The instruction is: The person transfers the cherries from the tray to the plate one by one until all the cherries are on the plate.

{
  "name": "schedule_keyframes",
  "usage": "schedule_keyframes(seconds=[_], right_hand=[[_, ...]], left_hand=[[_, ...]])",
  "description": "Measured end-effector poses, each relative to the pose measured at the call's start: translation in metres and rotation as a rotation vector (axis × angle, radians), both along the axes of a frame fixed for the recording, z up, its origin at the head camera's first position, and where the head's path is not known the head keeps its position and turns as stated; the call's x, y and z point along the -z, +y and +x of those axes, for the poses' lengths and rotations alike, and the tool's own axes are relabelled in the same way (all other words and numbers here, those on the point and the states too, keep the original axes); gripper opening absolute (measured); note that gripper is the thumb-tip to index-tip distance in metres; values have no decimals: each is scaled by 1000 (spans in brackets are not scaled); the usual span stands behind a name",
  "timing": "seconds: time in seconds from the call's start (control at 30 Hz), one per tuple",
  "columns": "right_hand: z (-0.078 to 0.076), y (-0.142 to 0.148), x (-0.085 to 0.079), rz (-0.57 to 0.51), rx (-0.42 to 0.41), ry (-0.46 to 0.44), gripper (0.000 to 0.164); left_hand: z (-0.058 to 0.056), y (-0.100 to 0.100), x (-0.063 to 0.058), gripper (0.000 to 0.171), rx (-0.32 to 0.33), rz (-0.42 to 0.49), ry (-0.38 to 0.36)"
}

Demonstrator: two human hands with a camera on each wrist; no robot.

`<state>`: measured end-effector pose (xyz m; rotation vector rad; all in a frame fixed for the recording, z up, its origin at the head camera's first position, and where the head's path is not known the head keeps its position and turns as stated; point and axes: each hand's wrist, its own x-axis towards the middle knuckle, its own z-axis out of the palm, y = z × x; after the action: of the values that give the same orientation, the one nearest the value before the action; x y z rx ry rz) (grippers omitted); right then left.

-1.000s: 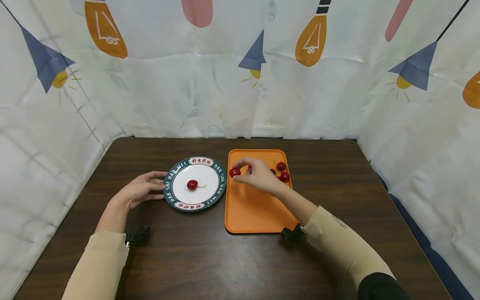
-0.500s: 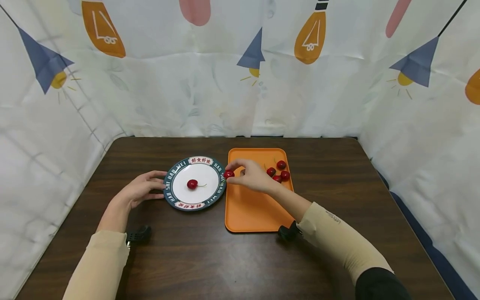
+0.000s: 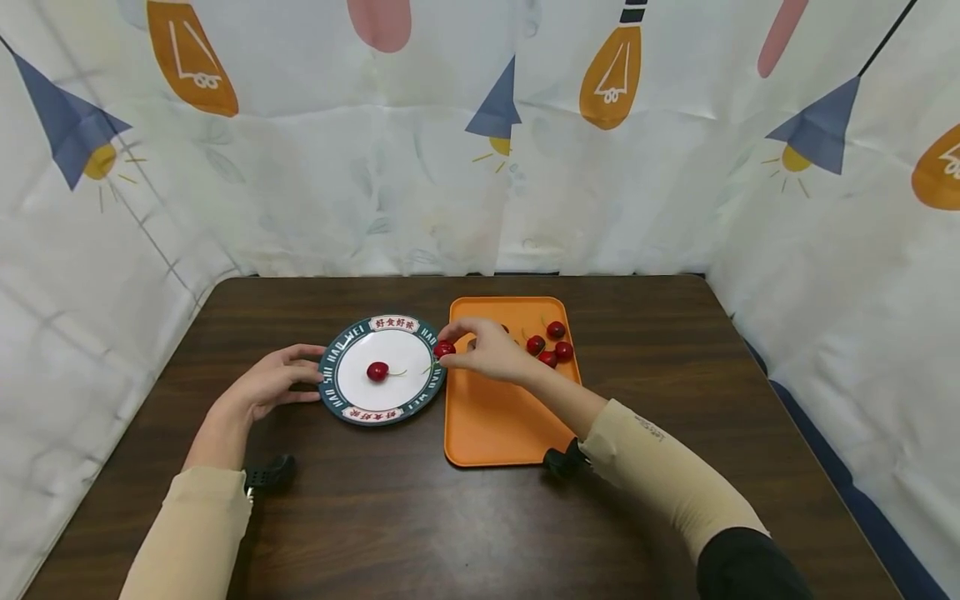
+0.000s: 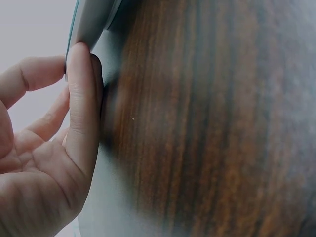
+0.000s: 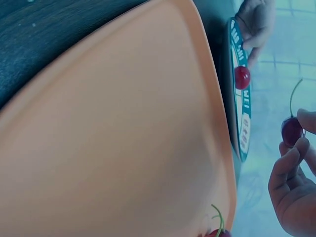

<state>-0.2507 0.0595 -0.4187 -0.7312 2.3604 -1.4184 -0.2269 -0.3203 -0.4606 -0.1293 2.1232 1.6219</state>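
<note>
My right hand (image 3: 491,350) pinches a dark red cherry (image 3: 444,349) between thumb and fingertips, above the right rim of a round plate (image 3: 433,377). Its green stem shows in the right wrist view, where the pinched cherry (image 5: 292,131) hangs in the air. A second cherry (image 3: 377,372) with a stem lies on the plate's white middle. The fingertips of my left hand (image 3: 268,385) touch the plate's left rim, fingers mostly straight. In the left wrist view, that hand's fingers (image 4: 81,103) meet the plate's edge (image 4: 91,22).
An orange tray (image 3: 502,425) lies right of the plate, close beside it. Several cherries (image 3: 556,330) sit in its far right part, one partly behind my right hand. Both stand on a dark wooden table (image 3: 360,517), with a patterned white curtain (image 3: 315,183) behind.
My right hand has carried the cherry leftward from over the tray to over the plate's right rim. The left hand stays at the plate. The head view has shifted slightly.
</note>
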Motion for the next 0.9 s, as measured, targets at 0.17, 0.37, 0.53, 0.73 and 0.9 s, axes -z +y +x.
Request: schedule_keyframes(seconds=[0.17,0.37,0.53,0.73,0.9], right_hand=[[-1,-6,-1,0,-8,-12,33],[-3,-12,3,2,-28,11,32],[-4,-22,5,14,-41,25,31],[-3,-40,7,80,-68,30,34],[-4,-54,12,167,-87,66,32]], left_hand=[[0,0,0,64,-6,-5,1],[1,2,-1,64,-16,-13,1],[1,1,0,64,-14,-17,5],[1,1,-1,64,-20,-23,2],[2,2,0,64,-22,-21,-1]])
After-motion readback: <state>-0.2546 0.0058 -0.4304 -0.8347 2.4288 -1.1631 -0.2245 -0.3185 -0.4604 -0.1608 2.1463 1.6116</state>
